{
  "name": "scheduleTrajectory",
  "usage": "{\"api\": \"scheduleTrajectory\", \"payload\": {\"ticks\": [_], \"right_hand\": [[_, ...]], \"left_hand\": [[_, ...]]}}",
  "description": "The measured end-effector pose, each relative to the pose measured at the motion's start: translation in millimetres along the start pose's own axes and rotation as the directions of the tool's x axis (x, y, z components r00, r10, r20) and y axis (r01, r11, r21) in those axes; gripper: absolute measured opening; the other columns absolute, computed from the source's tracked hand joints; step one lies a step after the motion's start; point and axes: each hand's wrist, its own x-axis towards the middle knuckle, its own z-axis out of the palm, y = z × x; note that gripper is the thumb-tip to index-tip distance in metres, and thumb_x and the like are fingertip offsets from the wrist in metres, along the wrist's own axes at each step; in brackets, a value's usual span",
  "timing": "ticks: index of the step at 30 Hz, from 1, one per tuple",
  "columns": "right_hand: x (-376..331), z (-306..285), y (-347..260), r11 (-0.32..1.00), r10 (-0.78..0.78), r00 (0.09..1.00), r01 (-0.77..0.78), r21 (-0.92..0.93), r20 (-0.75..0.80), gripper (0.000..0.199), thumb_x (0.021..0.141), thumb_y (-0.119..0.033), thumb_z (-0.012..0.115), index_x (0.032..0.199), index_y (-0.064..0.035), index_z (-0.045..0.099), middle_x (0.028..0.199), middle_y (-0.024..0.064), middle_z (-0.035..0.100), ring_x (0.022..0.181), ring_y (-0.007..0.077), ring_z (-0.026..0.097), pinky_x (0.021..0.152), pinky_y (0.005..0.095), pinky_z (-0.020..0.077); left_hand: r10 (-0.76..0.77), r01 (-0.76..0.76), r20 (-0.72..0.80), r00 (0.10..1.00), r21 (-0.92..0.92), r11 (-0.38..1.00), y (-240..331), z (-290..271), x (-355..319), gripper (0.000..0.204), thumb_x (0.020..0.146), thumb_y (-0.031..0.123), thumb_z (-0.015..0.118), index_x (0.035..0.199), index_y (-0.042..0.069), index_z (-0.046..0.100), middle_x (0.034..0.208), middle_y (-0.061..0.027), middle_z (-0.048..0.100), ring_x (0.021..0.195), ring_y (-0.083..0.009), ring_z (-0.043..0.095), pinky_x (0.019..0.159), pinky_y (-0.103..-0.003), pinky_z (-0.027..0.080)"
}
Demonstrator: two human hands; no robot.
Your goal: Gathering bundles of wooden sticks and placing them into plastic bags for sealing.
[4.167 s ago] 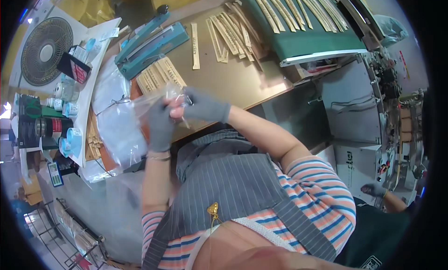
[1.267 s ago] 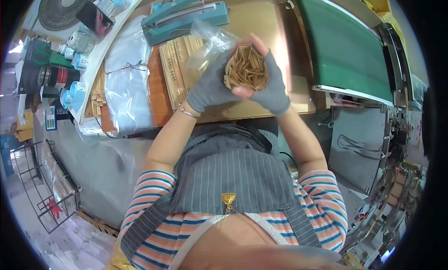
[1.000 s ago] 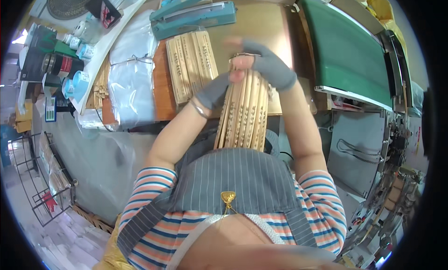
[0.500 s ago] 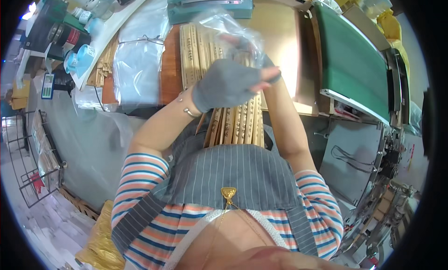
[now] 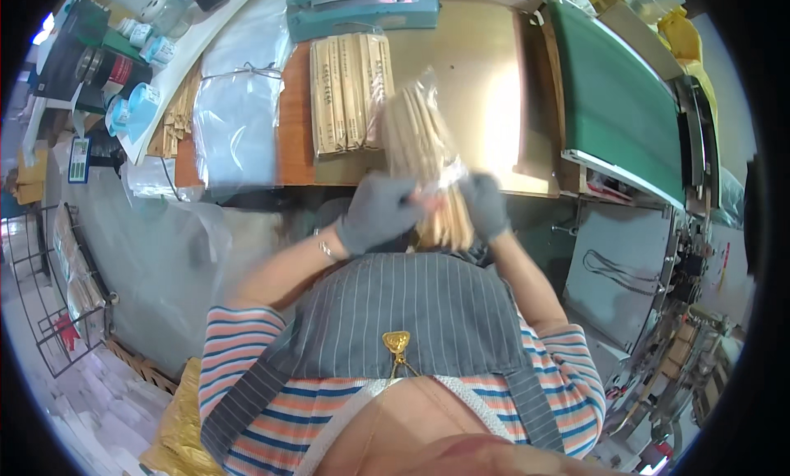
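Observation:
A bundle of long tan strips [image 5: 447,226] is held in front of my apron, its far part inside a clear plastic bag [image 5: 421,130] and its near ends sticking out. My left hand [image 5: 380,213], in a grey fingerless glove, grips the bag's near edge, fingers closed. On the other side my right hand [image 5: 487,206], gloved the same, is closed around the bag and strips. Motion smears both hands somewhat. Just beyond, a bagged pack of similar strips [image 5: 350,93] with dark markings lies on the table.
Left of the pack lies a stack of clear bags [image 5: 239,114] tied with dark string. A teal heat sealer [image 5: 362,17] stands at the back. The green board [image 5: 617,97] rises at right; jars [image 5: 169,15] and blue-lidded tubs [image 5: 141,102] crowd the left shelf.
The bag, raised over the strips before, now encloses their far part. Both hands have come nearer to my body and moved apart, and the bundle has tilted outward over the table.

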Motion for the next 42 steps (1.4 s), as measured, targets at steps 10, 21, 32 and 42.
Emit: {"api": "scheduleTrajectory", "payload": {"ticks": [10, 21, 32, 42], "right_hand": [[95, -163, -69, 0.79, -0.576, 0.717, 0.366, -0.492, -0.393, 0.007, 0.08, -0.009, 0.057, 0.087, -0.0068, 0.056, 0.066, 0.0109, 0.055, 0.06, 0.0166, 0.053, 0.06, 0.0295, 0.0441], [103, -199, -57, 0.87, -0.408, 0.752, 0.493, 0.031, -0.517, 0.009, 0.082, -0.006, 0.055, 0.091, -0.0054, 0.059, 0.076, -0.0017, 0.055, 0.069, 0.0064, 0.05, 0.063, 0.0185, 0.0408], [74, -161, -113, 0.489, -0.833, 0.539, 0.615, -0.618, -0.123, 0.028, 0.087, -0.025, 0.063, 0.104, -0.0054, 0.054, 0.085, 0.0143, 0.06, 0.074, 0.0359, 0.059, 0.063, 0.0381, 0.0473], [216, -108, -123, 0.447, -0.848, 0.508, 0.527, -0.723, -0.155, 0.024, 0.09, -0.027, 0.055, 0.088, -0.0041, 0.058, 0.069, 0.0155, 0.062, 0.063, 0.0331, 0.061, 0.056, 0.0364, 0.048]], "left_hand": [[0.234, -0.306, 0.208, 0.95, 0.779, 0.548, 31, -81, 211, 0.023, 0.085, 0.025, 0.052, 0.084, 0.007, 0.068, 0.064, -0.0066, 0.063, 0.057, -0.0129, 0.059, 0.055, -0.027, 0.046], [0.086, -0.125, 0.141, 0.986, 0.292, 0.948, 74, -79, 215, 0.028, 0.087, 0.017, 0.051, 0.1, -0.005, 0.063, 0.064, -0.0055, 0.063, 0.054, -0.0107, 0.061, 0.052, -0.025, 0.049], [0.055, -0.056, -0.013, 0.998, -0.145, 0.988, 141, -82, 160, 0.024, 0.09, 0.012, 0.055, 0.108, -0.001, 0.064, 0.072, -0.0031, 0.063, 0.063, -0.0049, 0.057, 0.058, -0.019, 0.048], [-0.165, 0.14, -0.056, 0.985, -0.312, 0.94, -29, -98, 166, 0.046, 0.068, 0.022, 0.079, 0.104, -0.004, 0.064, 0.094, -0.0081, 0.066, 0.087, -0.0151, 0.061, 0.076, -0.028, 0.048]]}}
